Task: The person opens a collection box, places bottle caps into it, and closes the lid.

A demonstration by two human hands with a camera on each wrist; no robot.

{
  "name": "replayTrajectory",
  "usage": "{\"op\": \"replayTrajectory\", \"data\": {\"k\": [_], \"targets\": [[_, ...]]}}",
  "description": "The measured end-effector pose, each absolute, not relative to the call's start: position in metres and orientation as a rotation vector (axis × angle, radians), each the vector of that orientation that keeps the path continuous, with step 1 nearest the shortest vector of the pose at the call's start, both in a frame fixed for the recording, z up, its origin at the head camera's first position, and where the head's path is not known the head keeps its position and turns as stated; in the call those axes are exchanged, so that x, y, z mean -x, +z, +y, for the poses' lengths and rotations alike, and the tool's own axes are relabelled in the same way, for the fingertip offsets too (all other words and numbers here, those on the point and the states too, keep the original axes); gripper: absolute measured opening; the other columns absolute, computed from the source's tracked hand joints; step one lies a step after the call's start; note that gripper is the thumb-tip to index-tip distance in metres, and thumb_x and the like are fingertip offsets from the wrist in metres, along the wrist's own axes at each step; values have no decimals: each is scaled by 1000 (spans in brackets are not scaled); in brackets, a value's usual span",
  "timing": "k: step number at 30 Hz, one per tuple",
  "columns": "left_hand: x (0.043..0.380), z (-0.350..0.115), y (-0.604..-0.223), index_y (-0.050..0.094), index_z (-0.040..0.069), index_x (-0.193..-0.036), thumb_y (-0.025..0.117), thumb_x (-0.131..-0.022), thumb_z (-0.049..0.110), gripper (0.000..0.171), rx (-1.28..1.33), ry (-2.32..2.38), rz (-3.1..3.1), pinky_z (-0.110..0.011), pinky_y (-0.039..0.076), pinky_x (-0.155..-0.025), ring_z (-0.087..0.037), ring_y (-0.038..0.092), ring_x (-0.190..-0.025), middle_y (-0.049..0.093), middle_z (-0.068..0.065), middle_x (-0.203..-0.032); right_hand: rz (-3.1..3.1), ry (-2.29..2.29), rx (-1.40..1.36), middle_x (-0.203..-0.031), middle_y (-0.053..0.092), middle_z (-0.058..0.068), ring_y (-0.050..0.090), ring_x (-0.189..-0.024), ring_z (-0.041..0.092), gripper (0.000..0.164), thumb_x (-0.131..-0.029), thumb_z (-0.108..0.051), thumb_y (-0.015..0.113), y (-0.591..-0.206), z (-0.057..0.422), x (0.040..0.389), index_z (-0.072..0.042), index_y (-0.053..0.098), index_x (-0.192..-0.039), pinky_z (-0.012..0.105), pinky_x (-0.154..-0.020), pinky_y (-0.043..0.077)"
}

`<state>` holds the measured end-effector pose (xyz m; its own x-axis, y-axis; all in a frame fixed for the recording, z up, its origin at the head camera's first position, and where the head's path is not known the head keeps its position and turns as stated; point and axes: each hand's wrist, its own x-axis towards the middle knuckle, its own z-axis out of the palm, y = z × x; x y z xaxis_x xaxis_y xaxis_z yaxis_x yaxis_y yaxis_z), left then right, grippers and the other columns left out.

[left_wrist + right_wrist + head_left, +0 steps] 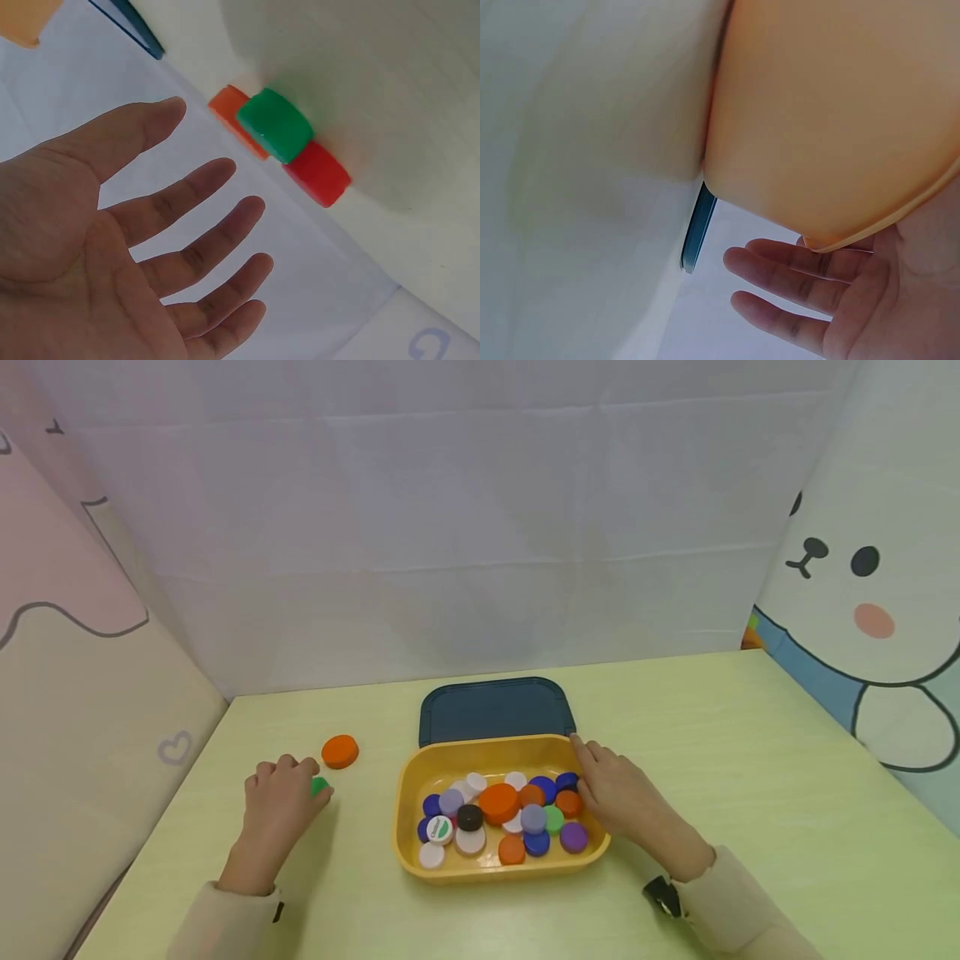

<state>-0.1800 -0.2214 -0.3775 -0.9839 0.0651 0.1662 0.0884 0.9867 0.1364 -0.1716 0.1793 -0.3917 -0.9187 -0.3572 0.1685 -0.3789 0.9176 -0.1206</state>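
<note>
My left hand [277, 806], fingers spread and relaxed, hovers at the table's left over a green bottle cap [275, 125]. Beside that cap lie a red cap [319, 174], hidden from the head view by the hand, and an orange cap [341, 751]. No cap is between the left fingers. A yellow plastic box [502, 874] stands mid-table with many coloured caps inside. My right hand [622, 793] holds its right rim, thumb over the inside and several fingers [787, 277] along the outside; the thumb is hidden in the right wrist view.
A dark teal lid [495, 710] lies flat behind the box, close to its back rim. Pale cloth [480, 527] hangs along the table's far edge, with printed panels at both sides. The pale yellow table [750, 760] stretches off to the right.
</note>
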Motion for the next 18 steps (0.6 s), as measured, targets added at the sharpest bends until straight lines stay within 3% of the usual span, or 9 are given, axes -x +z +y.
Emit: {"op": "replayTrajectory", "data": {"k": [7, 18], "targets": [[183, -231, -391, 58, -2, -101, 70, -77, 20, 35, 114, -178, -2955, -55, 38, -71, -50, 44, -89, 53, -26, -92, -2937, 229, -568, -101, 54, 14, 48, -76, 19, 52, -89, -17, 51, -392, 179, 171, 7, 38, -134, 34, -73, 49], [188, -237, -401, 58, -2, -101, 74, -74, 17, 36, 100, -181, -2946, -55, 37, -72, -50, 42, -91, 50, -26, -93, -2933, 225, -562, -95, 52, 11, 43, -70, 16, 52, -89, -17, 52, -394, 179, 172, 6, 38, -134, 30, -66, 46]]}}
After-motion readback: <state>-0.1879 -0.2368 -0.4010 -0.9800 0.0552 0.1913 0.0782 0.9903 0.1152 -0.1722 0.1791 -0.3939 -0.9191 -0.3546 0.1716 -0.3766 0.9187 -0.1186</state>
